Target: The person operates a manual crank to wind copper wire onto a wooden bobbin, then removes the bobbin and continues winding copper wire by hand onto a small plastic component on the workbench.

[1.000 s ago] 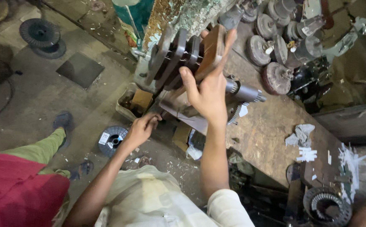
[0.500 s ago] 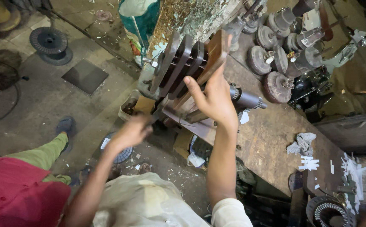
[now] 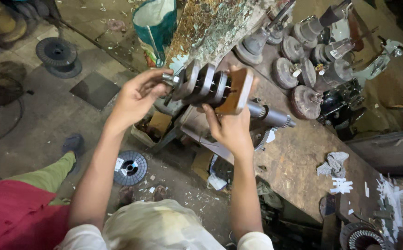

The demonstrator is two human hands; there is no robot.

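A dark metal assembly (image 3: 201, 84) of several thick discs on a shaft, with a brown block (image 3: 236, 90) at one end, is held up over the edge of a worn workbench (image 3: 298, 166). My right hand (image 3: 230, 129) grips it from below at the brown block. My left hand (image 3: 139, 95) pinches the threaded shaft end (image 3: 169, 78) sticking out on the left. The assembly lies roughly level between both hands.
Several rusty motor rotors and round parts (image 3: 303, 69) crowd the bench's far end. A grey rag (image 3: 333, 163) and white scraps (image 3: 342, 186) lie on it. A wire spool (image 3: 130, 167) and a black disc (image 3: 56, 54) sit on the floor. A green sack (image 3: 155, 25) stands behind.
My left hand rose from near the floor boxes up to the shaft end. The disc assembly, earlier tilted upright, has been turned to lie level and lifted higher.
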